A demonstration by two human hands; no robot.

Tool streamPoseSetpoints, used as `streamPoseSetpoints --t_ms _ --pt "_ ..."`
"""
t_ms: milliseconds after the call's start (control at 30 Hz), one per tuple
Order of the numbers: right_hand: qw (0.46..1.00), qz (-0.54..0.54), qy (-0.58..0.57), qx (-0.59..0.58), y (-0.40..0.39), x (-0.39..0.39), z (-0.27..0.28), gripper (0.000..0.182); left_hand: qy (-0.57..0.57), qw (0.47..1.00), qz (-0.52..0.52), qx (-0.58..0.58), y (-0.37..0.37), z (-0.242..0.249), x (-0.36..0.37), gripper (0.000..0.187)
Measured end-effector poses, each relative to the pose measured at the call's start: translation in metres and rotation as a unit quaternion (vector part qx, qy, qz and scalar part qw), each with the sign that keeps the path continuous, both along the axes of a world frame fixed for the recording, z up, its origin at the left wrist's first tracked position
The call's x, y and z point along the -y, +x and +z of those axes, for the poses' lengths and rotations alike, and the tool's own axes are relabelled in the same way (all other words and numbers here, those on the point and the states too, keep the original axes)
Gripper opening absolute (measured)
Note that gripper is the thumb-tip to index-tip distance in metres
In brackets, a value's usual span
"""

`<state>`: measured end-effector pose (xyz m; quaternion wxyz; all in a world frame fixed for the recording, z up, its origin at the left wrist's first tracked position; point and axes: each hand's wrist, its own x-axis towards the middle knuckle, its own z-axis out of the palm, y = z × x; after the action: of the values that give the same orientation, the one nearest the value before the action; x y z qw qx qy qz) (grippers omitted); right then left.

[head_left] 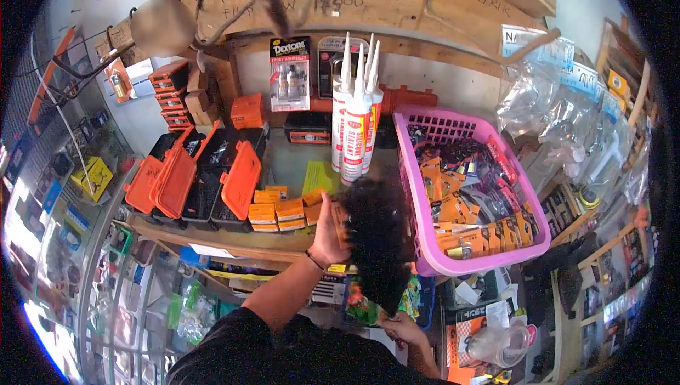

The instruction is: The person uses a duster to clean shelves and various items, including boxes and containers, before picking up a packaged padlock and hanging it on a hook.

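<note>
My left hand (329, 238) is held upright with the thumb raised, at the shelf's front edge. Its fingers close round a small orange-brown box (341, 221), partly hidden by a black fluffy duster (377, 243). Below, my right hand (405, 330) is wrapped round the lower end of the duster, whose bristles reach up against the box. Small orange boxes (289, 213) stand in stacks just left of my left hand. Behind the duster, several white silicone sealant tubes (354, 130) stand upright with their nozzles up.
On the right is a pink basket (418, 222) of packaged goods. Black cases with open orange lids (241, 179) line the left of the wooden shelf (170, 231). Metal hooks (535, 46) jut out overhead. A glass cabinet (78, 272) stands at left; a clear plastic jar (506, 344) is lower right.
</note>
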<state>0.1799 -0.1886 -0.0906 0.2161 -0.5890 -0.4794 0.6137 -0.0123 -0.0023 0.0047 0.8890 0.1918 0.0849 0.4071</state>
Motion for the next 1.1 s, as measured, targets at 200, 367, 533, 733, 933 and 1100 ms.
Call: streamPoseSetpoints --t_ms 200,367,533,733,933,1100 --pt "0.995 0.043 0.001 0.088 0.006 -0.005 -0.036 0.045 -0.038 0.991 -0.045 0.118 0.0 0.006 0.007 0.078" --pt "0.996 -0.048 -0.066 0.025 -0.021 0.009 0.001 0.043 -0.008 0.991 -0.08 0.107 -0.001 0.007 0.007 0.076" --pt "0.999 -0.024 0.017 0.042 -0.021 0.026 -0.017 0.042 0.01 0.977 -0.127 0.172 0.004 -0.02 -0.005 0.067" --pt "0.997 -0.038 -0.066 -0.018 -0.036 0.025 -0.009 0.038 0.016 0.959 -0.147 0.242 0.007 -0.033 -0.01 0.077" --pt "0.986 -0.149 -0.047 -0.061 -0.043 0.034 0.013 0.037 0.023 0.998 -0.021 0.047 0.001 0.02 0.018 0.071" --pt "0.994 -0.101 -0.047 0.001 -0.036 0.058 -0.009 0.042 0.048 0.983 -0.11 0.141 0.007 -0.015 0.001 0.071"
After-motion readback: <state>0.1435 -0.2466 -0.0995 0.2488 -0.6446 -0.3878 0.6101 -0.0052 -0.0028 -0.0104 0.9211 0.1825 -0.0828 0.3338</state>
